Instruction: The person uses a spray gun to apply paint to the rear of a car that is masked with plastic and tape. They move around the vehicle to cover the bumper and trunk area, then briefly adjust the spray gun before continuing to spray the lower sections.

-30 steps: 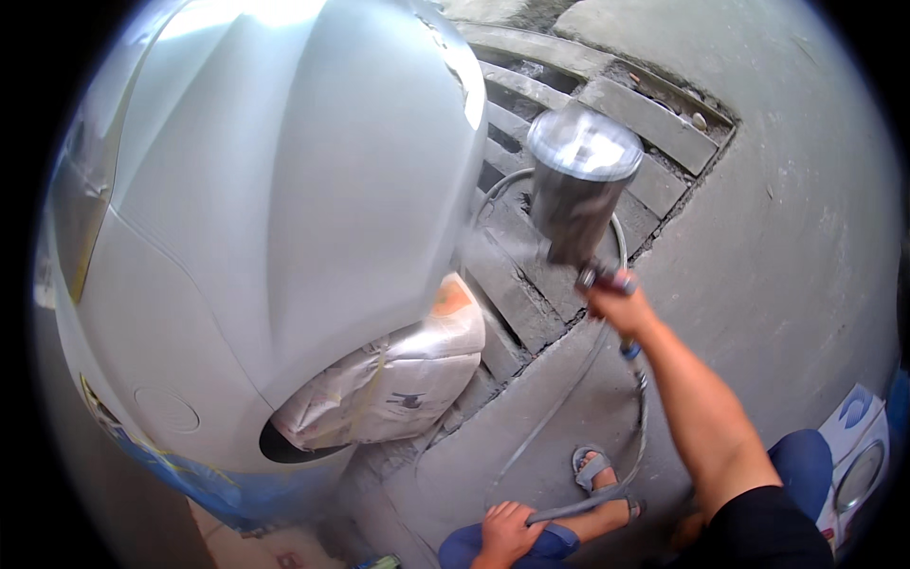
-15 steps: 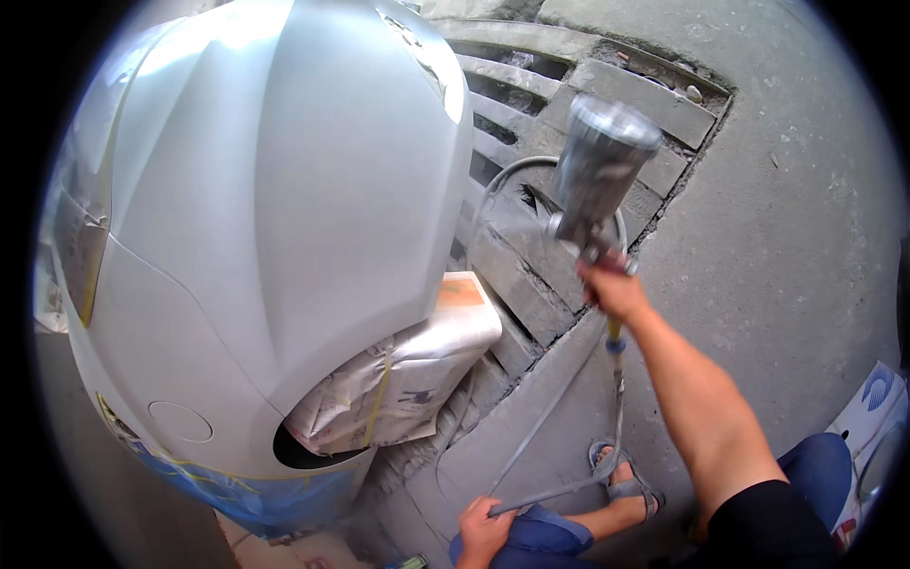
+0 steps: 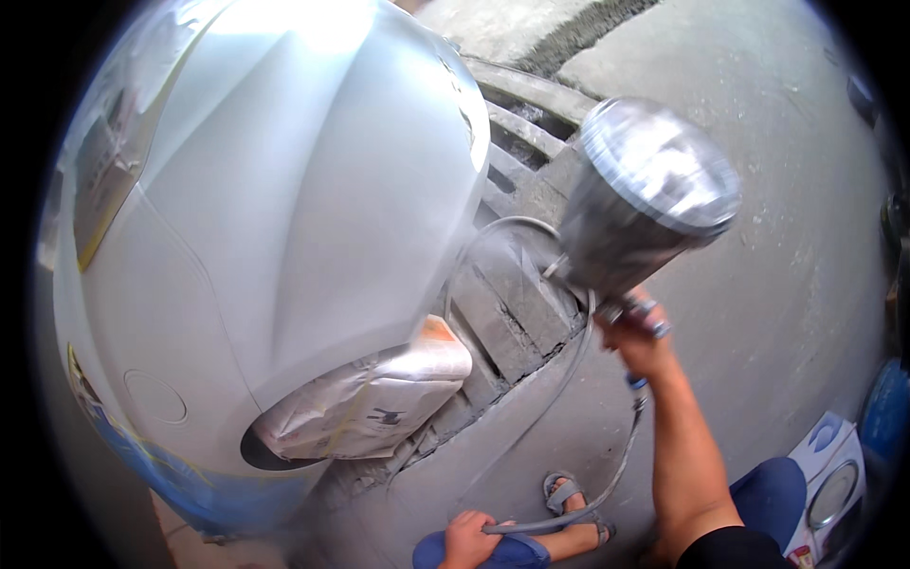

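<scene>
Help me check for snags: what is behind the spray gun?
Around the spray gun show slats, floor and a looped hose passing behind it. The gun covers a stretch of hose and ground; whatever lies there cannot be seen.

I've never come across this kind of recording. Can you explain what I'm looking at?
There's no robot here: a person works bare-handed, filmed by a head-worn fisheye camera looking down, so straight edges bend.

The right hand holds a spray gun with a large metal cup. The left hand, by the knee, holds a grey hose that curves up toward the gun.

At left is a pale car body, with crinkled wrapping in its wheel opening and blue film below. Slatted grating is set into the grey floor.
</scene>
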A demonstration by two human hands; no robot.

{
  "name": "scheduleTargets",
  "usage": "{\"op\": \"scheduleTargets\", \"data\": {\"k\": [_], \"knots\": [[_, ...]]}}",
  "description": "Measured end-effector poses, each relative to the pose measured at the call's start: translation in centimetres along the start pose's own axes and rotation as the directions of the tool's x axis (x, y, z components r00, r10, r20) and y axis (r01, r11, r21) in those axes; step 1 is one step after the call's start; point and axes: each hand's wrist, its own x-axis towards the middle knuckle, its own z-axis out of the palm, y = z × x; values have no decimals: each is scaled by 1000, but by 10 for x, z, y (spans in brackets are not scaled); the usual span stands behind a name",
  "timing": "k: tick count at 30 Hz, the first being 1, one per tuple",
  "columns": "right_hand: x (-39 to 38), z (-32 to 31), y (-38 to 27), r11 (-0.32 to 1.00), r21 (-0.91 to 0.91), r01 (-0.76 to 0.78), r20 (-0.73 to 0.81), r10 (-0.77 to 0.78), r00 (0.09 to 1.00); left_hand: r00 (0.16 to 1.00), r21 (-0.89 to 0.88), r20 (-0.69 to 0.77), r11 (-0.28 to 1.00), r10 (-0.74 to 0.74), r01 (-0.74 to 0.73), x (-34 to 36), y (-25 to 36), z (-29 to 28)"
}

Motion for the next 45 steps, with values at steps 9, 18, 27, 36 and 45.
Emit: {"op": "scheduleTargets", "data": {"k": [9,18,27,36,45], "knots": [[5,-49,-90,997,-71,14,-197,-28,980,1000,19,-22,1000,21,-20,19,20,1],[-27,7,-134,949,-33,-314,353,305,884,977,-31,201,996,-73,80,-5,65,-88],[79,-56,-206,987,-141,-79,-215,47,976,960,-196,275,974,-58,115,-10,163,-130],[75,-38,-272,865,-353,-357,346,475,809,911,-230,383,940,-153,254,38,212,-108],[193,-63,-333,918,-314,-243,278,334,901,785,-139,580,923,-217,358,103,267,-107]]}}
